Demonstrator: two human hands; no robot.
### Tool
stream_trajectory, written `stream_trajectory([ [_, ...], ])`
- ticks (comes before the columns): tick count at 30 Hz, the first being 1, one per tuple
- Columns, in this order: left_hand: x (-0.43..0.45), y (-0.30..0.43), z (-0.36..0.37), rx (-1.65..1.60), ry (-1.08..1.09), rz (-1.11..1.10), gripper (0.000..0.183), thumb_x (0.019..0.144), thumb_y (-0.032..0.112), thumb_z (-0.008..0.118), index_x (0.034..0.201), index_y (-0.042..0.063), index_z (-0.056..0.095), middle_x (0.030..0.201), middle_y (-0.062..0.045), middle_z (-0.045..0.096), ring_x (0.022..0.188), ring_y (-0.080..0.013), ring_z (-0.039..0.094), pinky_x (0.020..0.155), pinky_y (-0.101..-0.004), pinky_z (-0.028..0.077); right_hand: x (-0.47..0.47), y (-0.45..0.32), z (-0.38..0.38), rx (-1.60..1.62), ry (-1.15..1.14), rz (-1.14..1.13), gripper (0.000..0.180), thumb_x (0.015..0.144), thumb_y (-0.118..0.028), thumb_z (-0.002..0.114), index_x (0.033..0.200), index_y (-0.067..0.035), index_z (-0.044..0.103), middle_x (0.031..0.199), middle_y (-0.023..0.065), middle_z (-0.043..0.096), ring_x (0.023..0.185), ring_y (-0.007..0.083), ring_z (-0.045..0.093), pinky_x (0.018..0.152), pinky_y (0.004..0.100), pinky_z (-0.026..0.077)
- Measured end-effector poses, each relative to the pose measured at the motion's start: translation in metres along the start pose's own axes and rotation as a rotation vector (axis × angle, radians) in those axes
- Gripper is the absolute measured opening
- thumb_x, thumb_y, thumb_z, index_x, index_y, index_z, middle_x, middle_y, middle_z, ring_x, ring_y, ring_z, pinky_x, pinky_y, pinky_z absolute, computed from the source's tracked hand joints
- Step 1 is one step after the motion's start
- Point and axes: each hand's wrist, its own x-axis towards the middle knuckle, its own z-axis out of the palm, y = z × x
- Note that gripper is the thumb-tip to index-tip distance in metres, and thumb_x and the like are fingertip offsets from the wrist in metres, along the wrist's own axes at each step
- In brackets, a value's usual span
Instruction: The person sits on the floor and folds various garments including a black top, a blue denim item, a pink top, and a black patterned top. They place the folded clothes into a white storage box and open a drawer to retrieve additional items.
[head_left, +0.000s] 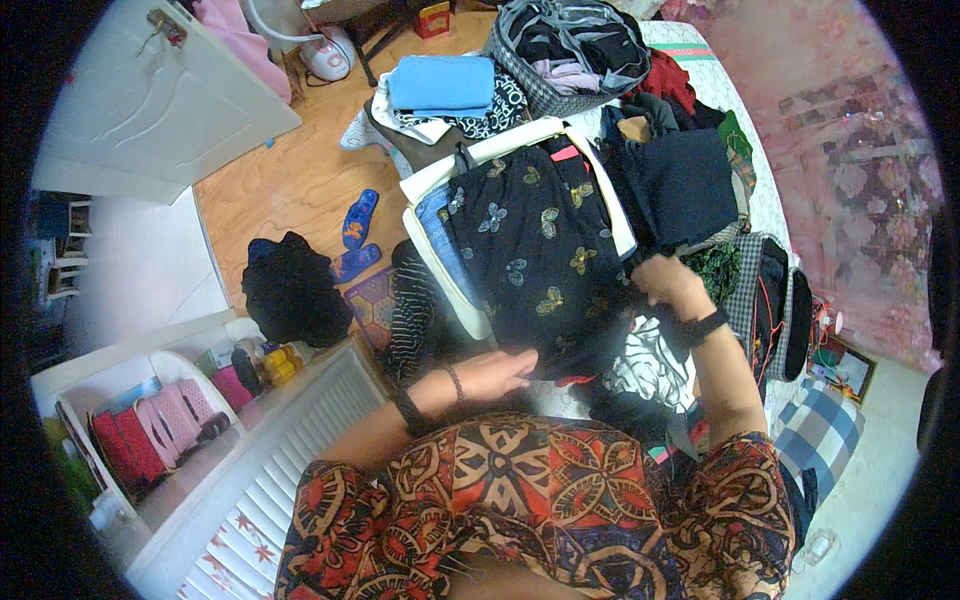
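Observation:
A black garment (536, 240) printed with gold and pale butterflies is spread across a cream-rimmed storage bag (442, 277), hiding much of its inside. Folded blue denim (442, 236) shows along the bag's left inner side. With thumb and fingers, my left hand (502, 375) pinches the garment's near left corner. My right hand (669, 285), slightly blurred, is closed on the garment at its right edge. Below my right hand lies a bunched white-and-black striped cloth (651, 364). Dark folded clothing (679, 187) is piled just beyond that hand.
A houndstooth storage bag (562, 82) full of clothes stands at the back. Left of it, a folded blue cloth (442, 82) tops a pile. Another houndstooth bag (769, 307) lies right. Blue slippers (358, 225) and a black bundle (292, 292) are left, above a slatted cabinet (300, 457).

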Motion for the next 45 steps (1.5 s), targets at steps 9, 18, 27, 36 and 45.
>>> stream_trajectory([
  [9, 0.008, -0.020, -0.132, -0.375, 0.626, 0.135, 0.019, 0.089, 0.013, 0.065, 0.099, 0.009, 0.049, 0.090, 0.003, 0.040, 0.084, -0.0110, 0.044, 0.077, -0.0284, 0.043, 0.094, 0.043, -0.140, 0.905, 0.201, -0.421, 0.014, 0.083, -0.005, 0.068, 0.091, -0.008, 0.056, 0.081, -0.0033, 0.059, 0.081, 0.0107, 0.056, 0.076, 0.0283, 0.047],
  [18, 0.036, -0.056, -0.124, -1.199, 0.976, -0.096, 0.053, 0.097, 0.034, 0.057, 0.140, 0.012, 0.034, 0.126, -0.006, 0.054, 0.109, -0.0218, 0.057, 0.084, -0.0410, 0.048, 0.171, 0.006, -0.050, 1.188, 0.778, 0.022, 0.050, 0.089, -0.028, 0.069, 0.127, -0.002, 0.051, 0.110, 0.0220, 0.065, 0.101, 0.0304, 0.064, 0.090, 0.0361, 0.049],
  [27, 0.065, -0.037, -0.041, -0.968, 0.948, -0.375, 0.057, 0.092, 0.014, 0.065, 0.138, 0.008, 0.032, 0.117, -0.009, 0.059, 0.100, -0.0156, 0.058, 0.083, -0.0300, 0.049, 0.115, -0.038, 0.016, 0.955, 0.842, 0.424, 0.036, 0.094, -0.030, 0.058, 0.108, 0.003, 0.054, 0.092, 0.0299, 0.063, 0.091, 0.0455, 0.062, 0.079, 0.0482, 0.050],
  [36, 0.084, -0.046, -0.008, -0.792, 0.903, -0.458, 0.071, 0.092, 0.012, 0.065, 0.142, 0.001, 0.016, 0.104, -0.008, 0.054, 0.083, -0.0124, 0.055, 0.070, -0.0257, 0.049, 0.108, -0.009, 0.020, 0.426, 0.927, 0.598, 0.022, 0.091, -0.028, 0.060, 0.093, -0.007, 0.055, 0.088, 0.0104, 0.062, 0.084, 0.0282, 0.059, 0.072, 0.0412, 0.045],
  [45, 0.089, 0.002, -0.071, 0.890, 0.882, -0.062, 0.066, 0.080, 0.022, 0.072, 0.134, 0.007, 0.037, 0.138, -0.021, 0.037, 0.133, -0.0403, 0.031, 0.108, -0.0587, 0.023, 0.084, -0.085, 0.017, 0.732, 0.999, 0.229, 0.073, 0.083, -0.029, 0.067, 0.146, -0.007, 0.036, 0.153, 0.0199, 0.028, 0.143, 0.0437, 0.020, 0.114, 0.0569, 0.017],
])
